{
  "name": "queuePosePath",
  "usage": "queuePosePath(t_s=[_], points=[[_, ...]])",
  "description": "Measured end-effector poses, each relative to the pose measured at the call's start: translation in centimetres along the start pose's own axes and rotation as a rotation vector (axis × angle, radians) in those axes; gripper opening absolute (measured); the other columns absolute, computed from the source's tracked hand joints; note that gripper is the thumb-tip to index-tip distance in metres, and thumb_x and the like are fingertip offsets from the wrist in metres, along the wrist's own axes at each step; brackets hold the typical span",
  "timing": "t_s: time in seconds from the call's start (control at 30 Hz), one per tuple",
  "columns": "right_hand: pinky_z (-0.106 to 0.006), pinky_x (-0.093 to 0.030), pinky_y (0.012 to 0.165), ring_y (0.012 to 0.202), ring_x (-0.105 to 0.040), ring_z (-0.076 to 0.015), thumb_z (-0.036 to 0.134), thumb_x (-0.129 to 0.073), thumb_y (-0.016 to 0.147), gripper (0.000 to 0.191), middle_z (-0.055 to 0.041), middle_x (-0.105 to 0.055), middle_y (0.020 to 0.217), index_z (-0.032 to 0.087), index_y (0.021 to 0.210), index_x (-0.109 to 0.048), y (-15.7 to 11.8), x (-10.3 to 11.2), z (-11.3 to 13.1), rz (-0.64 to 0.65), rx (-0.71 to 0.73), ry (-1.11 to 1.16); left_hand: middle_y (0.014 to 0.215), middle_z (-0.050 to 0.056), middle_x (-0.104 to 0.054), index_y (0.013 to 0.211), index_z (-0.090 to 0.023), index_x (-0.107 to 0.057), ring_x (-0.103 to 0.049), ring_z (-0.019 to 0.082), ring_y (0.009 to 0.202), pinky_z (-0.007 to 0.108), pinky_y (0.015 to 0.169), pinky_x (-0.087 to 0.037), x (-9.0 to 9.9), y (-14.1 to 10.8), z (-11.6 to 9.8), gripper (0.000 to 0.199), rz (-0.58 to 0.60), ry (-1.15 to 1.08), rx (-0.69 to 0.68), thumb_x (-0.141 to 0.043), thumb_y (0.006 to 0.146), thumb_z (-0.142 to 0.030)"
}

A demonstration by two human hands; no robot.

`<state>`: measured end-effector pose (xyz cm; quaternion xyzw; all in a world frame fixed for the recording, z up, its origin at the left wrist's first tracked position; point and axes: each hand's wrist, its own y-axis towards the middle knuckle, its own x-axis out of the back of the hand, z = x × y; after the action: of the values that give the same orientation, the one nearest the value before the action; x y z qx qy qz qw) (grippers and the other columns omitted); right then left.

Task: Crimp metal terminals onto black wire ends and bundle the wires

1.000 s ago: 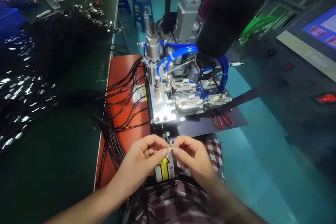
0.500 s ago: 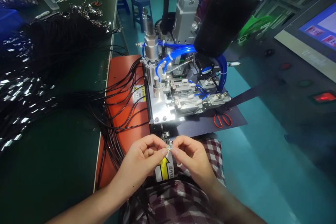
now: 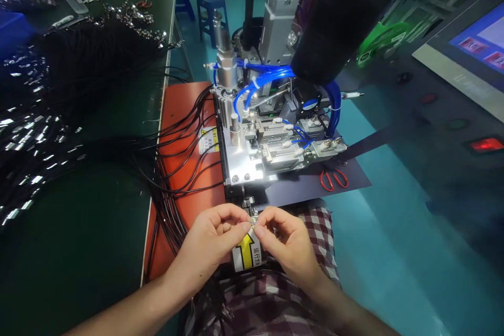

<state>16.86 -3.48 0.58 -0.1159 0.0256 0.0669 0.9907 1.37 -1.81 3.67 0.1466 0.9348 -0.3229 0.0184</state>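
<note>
My left hand (image 3: 218, 235) and my right hand (image 3: 286, 239) meet in front of the machine's near edge, thumbs and forefingers pinched. Between the fingertips are thin, pale wires (image 3: 252, 224), a tiny cable end mostly hidden by the fingers. Just beyond the fingertips is a small metal fixture (image 3: 249, 202) on the machine (image 3: 246, 160). Below the hands shows a white label with a yellow arrow (image 3: 247, 256). Several black cables (image 3: 171, 210) hang left of my left hand, and others run into the machine's left side over an orange-red plate (image 3: 189, 107).
Red-handled scissors (image 3: 334, 180) lie on the dark plate at the machine's right. A large heap of black cables (image 3: 90, 52) covers the table at left. A black cylinder (image 3: 338, 31) hangs over the machine. A control panel with a screen (image 3: 480, 47) stands at right.
My right fingertips have shifted slightly at the wires, and less of the wires shows between the hands. My left hand stays almost still.
</note>
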Motion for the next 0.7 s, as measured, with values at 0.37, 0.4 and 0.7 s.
queuePosePath(t_s=[0.37,0.4,0.7], points=[[-0.021,-0.034,0.051,0.054,-0.041,-0.008,0.024,-0.06,0.079,0.013,0.0039,-0.047,0.059,0.016,0.069,-0.055,0.9,0.8,0.7,0.076,-0.029,-0.005,0.049,-0.009,-0.035,0.08,-0.017,-0.058,-0.026,0.004,0.041,0.017,0.037,-0.018,0.2,0.2,0.4,0.021,0.015,0.007,-0.001,-0.063,0.077,-0.038],[-0.021,-0.033,0.05,0.053,-0.041,-0.0076,0.024,-0.06,0.079,0.013,0.0045,-0.046,0.058,0.016,0.07,-0.055,1.0,0.8,0.5,0.1,-0.032,0.019,0.05,-0.009,-0.035,0.08,-0.017,-0.057,-0.026,0.004,0.041,0.017,0.038,-0.019,0.3,0.2,0.4,0.022,0.022,0.01,0.005,-0.063,0.077,-0.038],[-0.02,-0.033,0.05,0.054,-0.041,-0.0062,0.029,-0.057,0.084,0.017,0.0035,-0.046,0.066,0.016,0.074,-0.053,2.9,2.2,-0.2,0.379,0.002,0.111,0.048,-0.009,-0.031,0.079,-0.017,-0.059,-0.023,0.005,0.044,0.02,0.041,-0.017,0.6,0.4,0.0,0.023,0.128,-0.015,0.06,-0.064,0.077,-0.039]])
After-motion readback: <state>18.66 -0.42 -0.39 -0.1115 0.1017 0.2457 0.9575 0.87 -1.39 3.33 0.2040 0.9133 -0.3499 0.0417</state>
